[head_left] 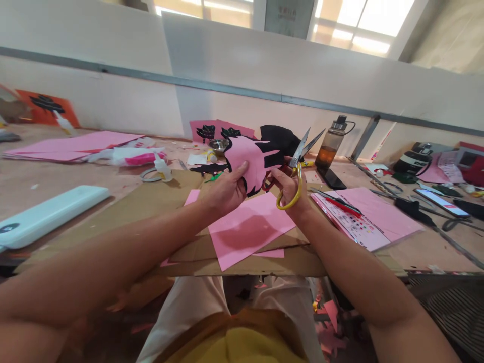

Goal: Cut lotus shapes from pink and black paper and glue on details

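A cut pink and black piece point(249, 159) is held up over the table, its left side rounded and its right side in pointed strips. My left hand point(232, 190) pinches its lower left edge, thumb on the pink face. At its right edge is my right hand point(287, 184), fingers closed round yellow-handled scissors point(297, 187), whose blades point up and stand apart. Black material point(280, 136) shows behind the piece. Below my hands a pink sheet point(249, 229) lies on brown cardboard point(151, 217).
Left are a pale blue long case point(53, 214), pink sheets point(75, 143) and a glue bottle point(162, 169). A metal bowl point(218, 146) stands behind my left hand. Right are a drink bottle point(329, 146), a black phone point(333, 178) and a red cutter point(342, 204) on a printed pack point(381, 214).
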A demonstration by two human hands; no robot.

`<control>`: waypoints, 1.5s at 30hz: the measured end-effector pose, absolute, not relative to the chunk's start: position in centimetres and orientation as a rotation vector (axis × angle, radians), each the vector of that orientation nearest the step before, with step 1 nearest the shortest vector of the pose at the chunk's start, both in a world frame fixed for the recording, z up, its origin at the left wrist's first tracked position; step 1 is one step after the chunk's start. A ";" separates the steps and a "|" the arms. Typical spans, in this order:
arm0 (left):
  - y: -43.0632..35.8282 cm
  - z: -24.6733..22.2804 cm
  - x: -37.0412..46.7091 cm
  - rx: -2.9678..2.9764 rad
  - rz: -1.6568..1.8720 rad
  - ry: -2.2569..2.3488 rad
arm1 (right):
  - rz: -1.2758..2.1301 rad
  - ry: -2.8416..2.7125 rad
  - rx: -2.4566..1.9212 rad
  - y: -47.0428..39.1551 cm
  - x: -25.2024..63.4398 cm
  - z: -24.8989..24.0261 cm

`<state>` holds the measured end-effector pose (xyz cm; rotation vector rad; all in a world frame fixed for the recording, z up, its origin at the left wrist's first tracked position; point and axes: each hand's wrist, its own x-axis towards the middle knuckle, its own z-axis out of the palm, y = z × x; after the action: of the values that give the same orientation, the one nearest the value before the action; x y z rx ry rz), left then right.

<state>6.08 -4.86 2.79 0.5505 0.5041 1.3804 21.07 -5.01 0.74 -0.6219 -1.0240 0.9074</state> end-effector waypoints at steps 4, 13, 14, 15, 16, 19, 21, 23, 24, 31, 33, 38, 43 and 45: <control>-4.9 3.0 6.6 0.623 1.336 0.472 | 0.910 -1.013 -0.678 -4.8 21.3 0.9; -3.3 2.6 4.9 0.755 1.193 0.516 | 0.908 -1.236 -0.810 -5.4 22.2 1.8; -3.2 2.5 4.8 0.741 1.198 0.522 | 0.917 -1.256 -0.806 -5.5 22.2 1.8; -3.1 2.4 4.7 0.720 1.215 0.522 | 0.922 -1.255 -0.791 -5.5 22.1 1.8; -3.1 2.4 4.6 0.694 1.238 0.521 | 0.925 -1.238 -0.768 -5.5 22.0 1.6; -3.4 2.6 4.4 0.614 1.300 0.525 | 0.957 -1.189 -0.712 -5.3 21.6 1.0; -3.6 2.9 4.3 0.584 1.318 0.531 | 1.014 -1.209 -0.719 -5.2 21.3 0.6; -3.9 3.1 4.2 0.587 1.338 0.536 | 1.060 -1.239 -0.745 -5.3 21.0 0.4; -3.9 3.2 4.2 0.600 1.347 0.540 | 1.069 -1.248 -0.755 -5.4 20.8 0.3; -4.5 3.3 4.6 0.633 1.370 0.445 | 1.021 -1.308 -0.777 -7.0 19.9 0.6; -4.7 3.2 4.8 0.612 1.354 0.431 | 1.000 -1.331 -0.781 -7.0 19.8 0.6; -5.2 3.0 5.1 0.594 1.339 0.482 | 0.971 -1.362 -0.807 -7.0 19.8 0.4; -5.4 2.8 5.3 0.628 1.331 0.506 | 0.895 -1.397 -0.869 -7.4 19.8 0.7; -5.4 2.7 5.3 0.613 1.330 0.505 | 0.890 -1.399 -0.877 -7.7 19.8 0.9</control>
<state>5.29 -5.38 2.68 0.6130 0.5050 1.3299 19.81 -7.66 0.88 -0.8767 -1.3992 0.8903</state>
